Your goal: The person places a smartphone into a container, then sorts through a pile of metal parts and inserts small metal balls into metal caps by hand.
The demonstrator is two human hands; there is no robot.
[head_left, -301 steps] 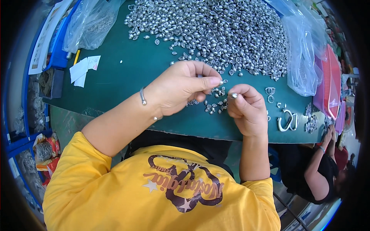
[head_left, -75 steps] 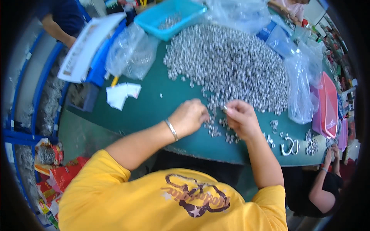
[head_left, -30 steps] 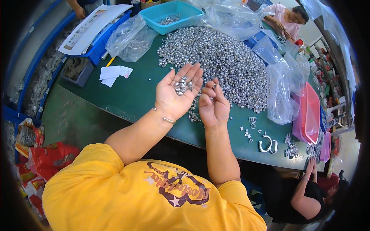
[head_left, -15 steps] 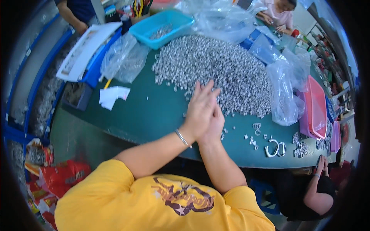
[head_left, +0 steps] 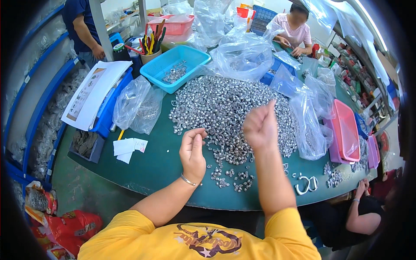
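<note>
A large heap of small silvery metal pieces, many of them rounded and hollow, covers the middle of the green table. At the heap's near left edge is my left hand, its fingers curled in toward the thumb. Whatever lies between its fingertips is too small to name. My right hand is over the right part of the heap, closed like a fist and blurred. Its grip is hidden. Several loose metal pieces lie between my forearms, in front of the heap.
A blue basin with a few metal pieces stands behind the heap. Clear plastic bags flank it. Metal rings and a pink tray lie at right. Papers are at left. A person in pink sits across.
My hands were together, one over the other, at the heap's near edge; they have parted, the right going right and the left going left. More loose pieces show in front. The view has tilted up.
</note>
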